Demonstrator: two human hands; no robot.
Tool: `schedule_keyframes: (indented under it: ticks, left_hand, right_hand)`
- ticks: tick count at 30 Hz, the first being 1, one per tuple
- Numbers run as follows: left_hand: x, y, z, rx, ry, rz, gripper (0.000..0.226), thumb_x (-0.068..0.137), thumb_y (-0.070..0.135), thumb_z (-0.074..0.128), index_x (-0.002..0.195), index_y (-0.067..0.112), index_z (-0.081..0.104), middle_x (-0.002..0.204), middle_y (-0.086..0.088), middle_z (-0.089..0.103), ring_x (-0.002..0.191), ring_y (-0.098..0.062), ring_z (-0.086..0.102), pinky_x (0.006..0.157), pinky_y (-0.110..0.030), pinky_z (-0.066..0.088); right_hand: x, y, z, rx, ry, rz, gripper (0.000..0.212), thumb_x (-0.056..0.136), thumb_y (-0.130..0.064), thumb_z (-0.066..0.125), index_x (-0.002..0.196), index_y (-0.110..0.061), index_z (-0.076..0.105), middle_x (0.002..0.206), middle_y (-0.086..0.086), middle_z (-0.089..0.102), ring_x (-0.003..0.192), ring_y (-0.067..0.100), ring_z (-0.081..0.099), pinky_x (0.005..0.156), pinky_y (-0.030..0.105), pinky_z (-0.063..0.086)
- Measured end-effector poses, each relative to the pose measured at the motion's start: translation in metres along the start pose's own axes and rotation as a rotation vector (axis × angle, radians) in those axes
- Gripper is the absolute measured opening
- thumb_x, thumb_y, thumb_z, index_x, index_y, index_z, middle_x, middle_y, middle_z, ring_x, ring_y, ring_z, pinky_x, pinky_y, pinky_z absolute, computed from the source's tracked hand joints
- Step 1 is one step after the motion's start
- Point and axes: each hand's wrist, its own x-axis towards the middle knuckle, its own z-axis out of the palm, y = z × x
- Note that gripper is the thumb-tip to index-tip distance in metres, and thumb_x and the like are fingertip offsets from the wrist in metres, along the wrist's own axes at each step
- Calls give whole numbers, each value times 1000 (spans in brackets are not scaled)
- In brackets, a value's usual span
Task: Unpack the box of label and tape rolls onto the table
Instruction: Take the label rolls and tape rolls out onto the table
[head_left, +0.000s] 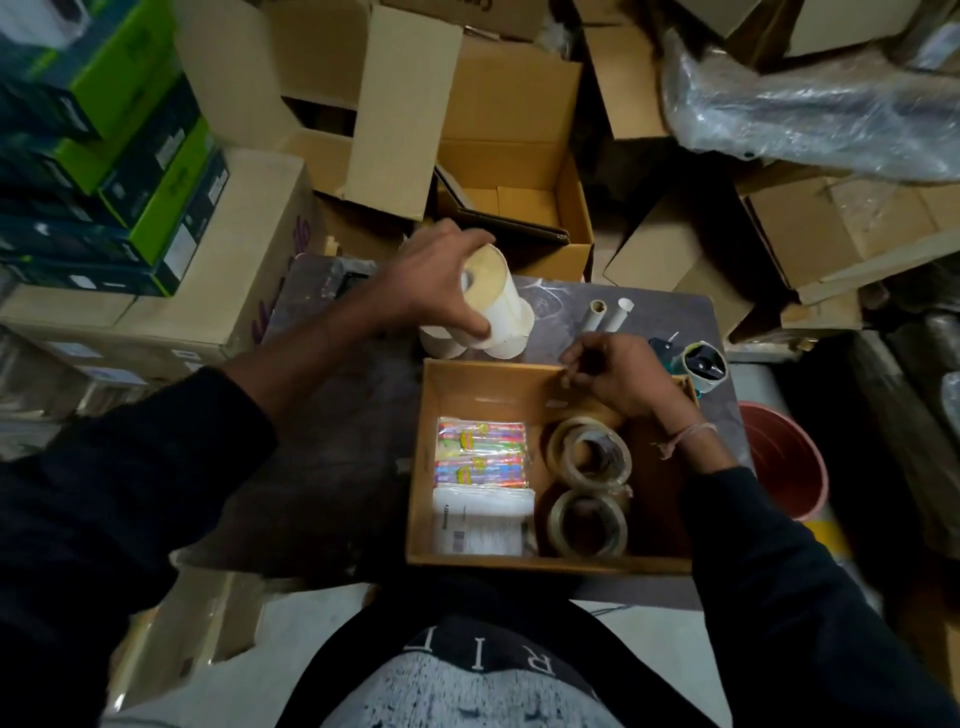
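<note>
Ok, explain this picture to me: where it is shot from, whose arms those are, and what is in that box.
There is one picture, from a camera worn on a person's head, looking down at their own arms. The left hand grips a white label roll above other white rolls standing on the dark table. The right hand rests at the far edge of the open cardboard box, fingers curled; what it pinches, if anything, is unclear. Inside the box lie two clear tape rolls, a colourful packet and a white packet.
</note>
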Motion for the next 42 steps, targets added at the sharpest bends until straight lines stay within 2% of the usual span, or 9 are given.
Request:
schedule_keyframes:
  ticks: [3,8,15,20,26,30,33,38,42]
  left_hand:
    - [32,-20,10,18,-43,-86,114,57,46,94,154,20,39,147,-9,46,135,-31,43,105,-42,42]
    - [81,-46,56,121,-161,-139,110,51,46,95,145,17,47,142,-13,46,132,-35,45,106,-46,45]
    - [120,-53,98,111,-216,-134,98,56,29,96,139,9,48,137,-17,46,129,-37,45,104,-39,44]
    - [128,-60,123,196,-271,-141,131,57,27,97,161,14,18,158,-16,32,145,-41,31,115,-56,37]
    - [116,-50,123,237,-288,-130,129,72,24,92,163,14,1,170,-19,-2,157,-43,-2,121,-66,11]
    - [102,-44,124,171,-213,-58,110,81,25,84,163,12,12,170,-19,3,157,-41,3,125,-57,14]
    - [79,-31,112,0,-108,-32,81,87,30,75,155,7,37,164,-20,29,152,-36,29,121,-48,31]
    - [15,-1,93,-311,259,93,33,86,23,64,115,7,70,116,-9,71,107,-21,66,90,-31,54]
    - [-37,25,90,-376,249,206,9,89,8,68,96,9,73,92,2,72,77,-1,62,70,-4,42]
  right_hand:
    - [16,-6,8,-3,166,2,26,84,-19,77,108,-20,68,103,-2,67,97,13,62,86,27,51]
    - [32,-4,42,-37,134,30,22,93,-38,65,99,-18,72,101,2,66,96,19,60,84,37,52]
    - [28,4,66,-383,246,-46,41,105,-42,35,93,-23,70,94,1,68,97,24,58,77,34,25]
    - [31,8,68,-452,276,-88,43,105,-41,33,98,-25,72,93,-2,69,91,21,58,75,32,20]
    - [30,8,68,-438,254,-87,47,104,-42,30,102,-24,73,97,0,71,96,22,60,84,39,36]
    - [28,8,65,-402,253,-104,44,105,-41,34,92,-23,72,92,1,69,95,25,60,81,38,36]
    - [23,7,58,-138,243,-103,29,100,-36,52,88,-18,71,91,0,67,91,22,62,82,38,47]
    - [-1,10,37,626,270,-6,13,93,-9,67,105,-8,72,101,5,73,99,19,69,92,31,58]
    - [-28,22,26,592,176,-46,10,93,-3,66,98,-4,74,95,9,75,90,11,69,85,19,55]
